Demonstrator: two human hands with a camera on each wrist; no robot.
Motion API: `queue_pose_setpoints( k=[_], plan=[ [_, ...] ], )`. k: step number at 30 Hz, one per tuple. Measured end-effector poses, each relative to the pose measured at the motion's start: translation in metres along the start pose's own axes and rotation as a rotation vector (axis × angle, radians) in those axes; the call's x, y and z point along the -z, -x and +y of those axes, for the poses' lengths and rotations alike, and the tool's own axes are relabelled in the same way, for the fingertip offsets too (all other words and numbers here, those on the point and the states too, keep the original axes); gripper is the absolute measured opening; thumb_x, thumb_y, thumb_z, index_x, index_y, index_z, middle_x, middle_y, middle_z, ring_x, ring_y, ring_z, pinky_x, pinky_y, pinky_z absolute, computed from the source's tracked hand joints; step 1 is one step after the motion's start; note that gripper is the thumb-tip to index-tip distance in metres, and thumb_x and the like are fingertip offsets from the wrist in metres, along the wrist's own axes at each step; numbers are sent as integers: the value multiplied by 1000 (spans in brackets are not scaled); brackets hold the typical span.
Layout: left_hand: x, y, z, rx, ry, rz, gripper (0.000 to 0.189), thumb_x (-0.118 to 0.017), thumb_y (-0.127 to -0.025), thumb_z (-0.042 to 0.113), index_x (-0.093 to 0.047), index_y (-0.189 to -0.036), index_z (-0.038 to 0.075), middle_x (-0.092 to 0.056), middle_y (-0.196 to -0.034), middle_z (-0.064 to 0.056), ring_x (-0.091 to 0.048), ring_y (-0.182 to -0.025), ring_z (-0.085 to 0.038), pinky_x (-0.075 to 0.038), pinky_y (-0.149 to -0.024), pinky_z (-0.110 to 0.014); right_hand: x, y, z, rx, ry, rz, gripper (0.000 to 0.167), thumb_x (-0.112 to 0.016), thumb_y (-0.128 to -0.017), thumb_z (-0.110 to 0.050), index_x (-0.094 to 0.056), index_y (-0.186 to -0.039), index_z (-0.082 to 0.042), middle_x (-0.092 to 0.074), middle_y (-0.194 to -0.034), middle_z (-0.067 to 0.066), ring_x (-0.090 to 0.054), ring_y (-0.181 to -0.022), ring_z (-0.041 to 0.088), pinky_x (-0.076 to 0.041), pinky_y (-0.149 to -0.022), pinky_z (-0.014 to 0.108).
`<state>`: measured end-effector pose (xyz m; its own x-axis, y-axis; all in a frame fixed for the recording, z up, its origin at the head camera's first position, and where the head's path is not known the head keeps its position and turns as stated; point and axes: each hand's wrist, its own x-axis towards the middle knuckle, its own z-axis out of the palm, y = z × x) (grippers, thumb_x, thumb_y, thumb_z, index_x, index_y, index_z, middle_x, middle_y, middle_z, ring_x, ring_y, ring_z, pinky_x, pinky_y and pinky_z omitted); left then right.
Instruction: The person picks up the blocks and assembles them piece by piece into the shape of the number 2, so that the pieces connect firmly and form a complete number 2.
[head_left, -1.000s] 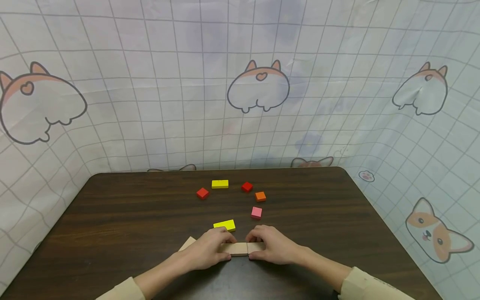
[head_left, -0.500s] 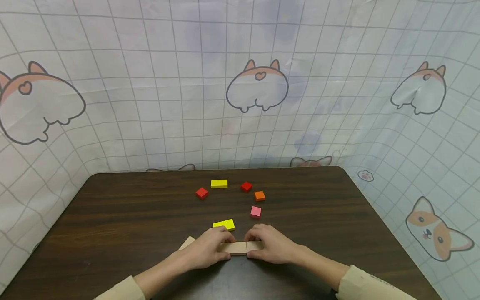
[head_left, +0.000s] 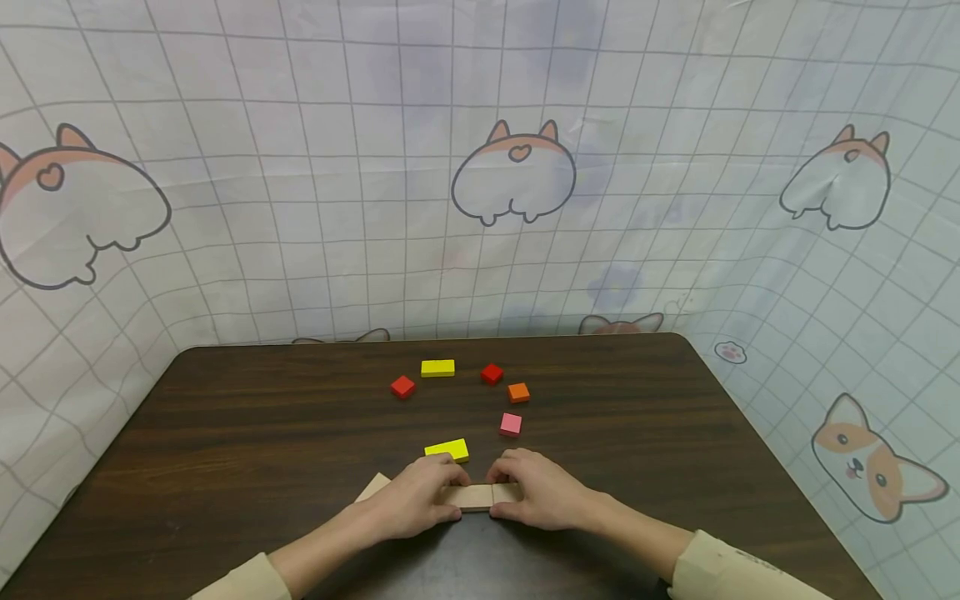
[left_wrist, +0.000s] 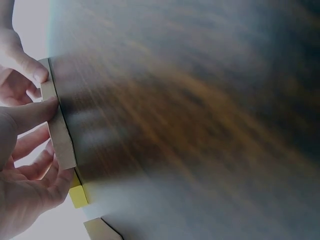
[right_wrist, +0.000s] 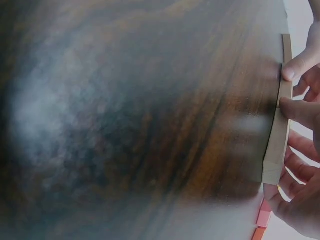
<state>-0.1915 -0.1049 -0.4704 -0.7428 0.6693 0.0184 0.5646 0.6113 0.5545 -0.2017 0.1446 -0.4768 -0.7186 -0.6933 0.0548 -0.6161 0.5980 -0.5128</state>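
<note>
Two plain wooden blocks lie end to end near the front of the dark table, a thin seam showing between them. My left hand (head_left: 411, 498) grips the left wooden block (head_left: 472, 498), thumb on the near side and fingers on the far side. The right wooden block (head_left: 506, 493) is held likewise by my right hand (head_left: 546, 492), its fingertips close to the seam. Each palm hides the outer part of its block. In the right wrist view, the right wooden block (right_wrist: 275, 145) extends past the thumb. Another wooden block (head_left: 372, 486) lies angled behind the left hand, partly covered.
Just beyond the left fingers lies a yellow block (head_left: 447, 451). Farther back are a pink block (head_left: 511, 424), an orange block (head_left: 518, 392), two red blocks (head_left: 402, 387) and a second yellow block (head_left: 438, 368). A patterned cloth (head_left: 360, 208) surrounds the table's (head_left: 225, 450) far edge.
My right hand's fingertips have crept slightly left along its block, towards the seam. The left hand and the coloured blocks look the same.
</note>
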Motion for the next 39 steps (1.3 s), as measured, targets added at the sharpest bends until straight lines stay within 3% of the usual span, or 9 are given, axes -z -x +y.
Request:
queue_pose_setpoints(
  k=[13,23,27,31,35,39],
  plan=[
    [2,1,1,0,15,6,30,-85,-86,17,-74,-113,9,-63,-101,5,-54,-86,-7,-48,-75,-25,0,0,-1,-2,-5,-1,25,-84,-88,-28,-71,-107,-17,-60,-98,-11,-54,-88,7,-49,-80,25],
    [21,15,6,-31,6,142,33,-84,-88,15,-73,-116,2,-62,-104,-4,-61,-93,-23,-53,-81,-35,1,-1,-1,-12,5,-5,26,-83,-89,-29,-70,-107,-17,-61,-98,-12,-53,-89,6,-49,-81,27],
    [28,21,7,10,-47,201,36,-84,-87,12,-71,-117,-1,-62,-106,-6,-60,-93,-24,-52,-79,-37,1,-2,-1,-24,7,-12,26,-82,-89,-31,-70,-108,-17,-61,-100,-12,-53,-90,6,-50,-83,28],
    [30,28,6,99,-90,254,38,-86,-84,11,-71,-116,-1,-63,-108,-8,-58,-95,-23,-52,-81,-42,2,-2,-1,-35,5,-19,27,-82,-90,-31,-70,-109,-17,-61,-100,-12,-53,-91,7,-50,-85,29],
    [30,34,5,184,-100,264,38,-88,-80,10,-72,-113,0,-62,-105,-9,-57,-98,-25,-51,-86,-48,1,-2,-2,-36,11,-19,28,-82,-89,-32,-70,-109,-16,-61,-100,-11,-53,-91,7,-50,-86,29],
    [27,36,2,201,-121,254,35,-88,-81,12,-72,-111,3,-63,-106,-8,-57,-101,-28,-49,-89,-52,2,-1,-2,-38,14,-19,28,-82,-89,-32,-70,-109,-16,-62,-100,-11,-53,-91,8,-50,-86,29]
  ],
)
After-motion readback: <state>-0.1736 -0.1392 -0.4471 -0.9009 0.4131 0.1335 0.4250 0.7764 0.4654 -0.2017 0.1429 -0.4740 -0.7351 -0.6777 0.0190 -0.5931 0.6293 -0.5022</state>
